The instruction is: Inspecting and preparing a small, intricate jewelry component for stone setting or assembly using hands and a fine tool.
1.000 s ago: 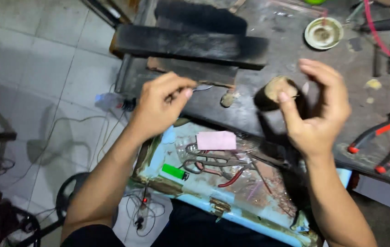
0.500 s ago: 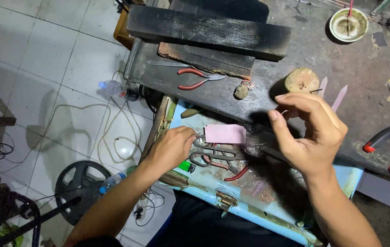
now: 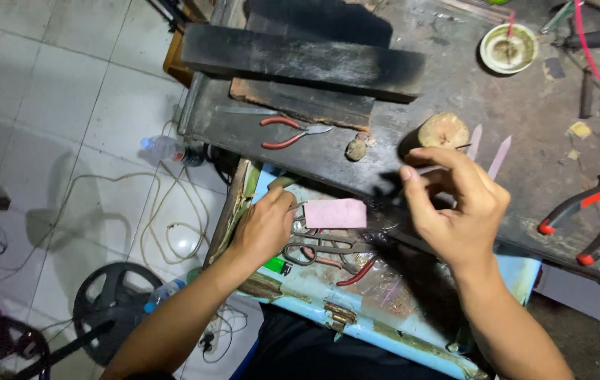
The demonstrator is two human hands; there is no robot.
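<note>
My left hand (image 3: 265, 226) reaches into an open light-blue toolbox (image 3: 384, 325) below the bench. Its fingertips are pinched on a small metal piece right beside a pink card (image 3: 335, 213). Old scissors (image 3: 321, 250) and red-handled tools lie just under the hand. My right hand (image 3: 463, 204) hovers over the front edge of the dark workbench (image 3: 455, 84), thumb and fingers closed on a thin metal strip (image 3: 435, 169). A round tan lump (image 3: 443, 130) and two pink strips (image 3: 498, 156) lie just beyond it.
On the bench are small red-handled pliers (image 3: 287, 131), a black wooden beam (image 3: 300, 60), a small bowl (image 3: 508, 48) and larger red-and-black pliers (image 3: 595, 214). A plastic bottle (image 3: 163, 148), loose cables (image 3: 166, 211) and a black wheel (image 3: 106, 299) lie on the tiled floor at left.
My left hand has come down from the bench into the toolbox next to the pink card. My right hand has drawn back from the tan lump toward the bench's front edge.
</note>
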